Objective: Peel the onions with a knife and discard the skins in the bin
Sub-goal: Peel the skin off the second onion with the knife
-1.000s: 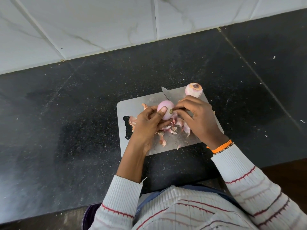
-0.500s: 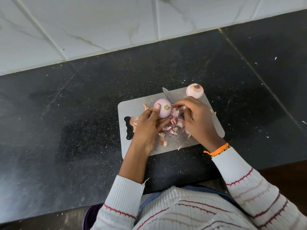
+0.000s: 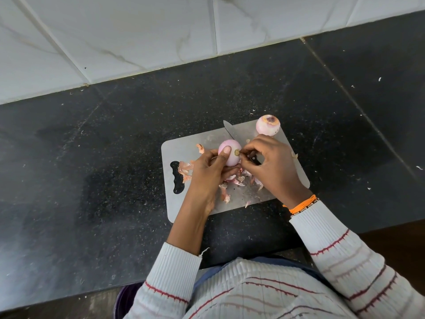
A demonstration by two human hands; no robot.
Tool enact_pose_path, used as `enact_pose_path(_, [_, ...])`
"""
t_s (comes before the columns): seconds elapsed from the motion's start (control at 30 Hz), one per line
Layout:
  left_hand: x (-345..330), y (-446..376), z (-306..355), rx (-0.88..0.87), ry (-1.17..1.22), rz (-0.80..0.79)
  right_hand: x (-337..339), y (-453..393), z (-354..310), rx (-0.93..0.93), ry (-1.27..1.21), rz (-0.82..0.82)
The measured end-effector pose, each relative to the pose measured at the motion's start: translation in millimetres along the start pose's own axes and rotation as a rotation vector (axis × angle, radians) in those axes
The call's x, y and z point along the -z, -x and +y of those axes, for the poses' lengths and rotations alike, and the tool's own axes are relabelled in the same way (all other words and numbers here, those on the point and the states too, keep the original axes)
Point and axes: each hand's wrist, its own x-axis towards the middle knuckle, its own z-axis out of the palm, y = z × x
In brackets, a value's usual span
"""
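Matt grey board (image 3: 184, 148), speckled stone counter (image 3: 115, 146)

Onion (image 3: 268, 125) on board's (image 3: 184, 148) far-right corner

No writing, label, brand mark or number can be read anywhere here. The orange wristband (image 3: 303, 204) at lower right of centre carries a dark strip along its edge with small pale marks that might be lettering, but they are too small and blurred to make out. The grey cutting board (image 3: 184, 147) in the middle of the frame, the knife blade (image 3: 230, 131) and the white wall tiles (image 3: 138, 31) along the top show no print at all.
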Motion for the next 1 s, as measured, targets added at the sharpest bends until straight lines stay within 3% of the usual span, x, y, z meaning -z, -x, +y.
enact_pose_path(0.23, [-0.5,1.1,-0.3,-0.006,-0.027,-0.013,-4.3,-1.1,-3.1,-0.048,0.009,0.019])
enact_pose_path(0.47, [3.2,1.2,4.0,-0.050,0.078,0.017,1.9,0.2,-1.5,-0.107,-0.063,-0.098])
enact_pose_path(0.8, [9.6,0.6,0.3,-0.333,-0.197,0.089,11.5,-0.3,-3.8,-0.158,-0.004,-0.124])
enact_pose_path(1.0, [10.5,-1.1,-1.7,-0.401,-0.280,0.111,9.5,1.1,-7.5,-0.328,-0.132,-0.105])
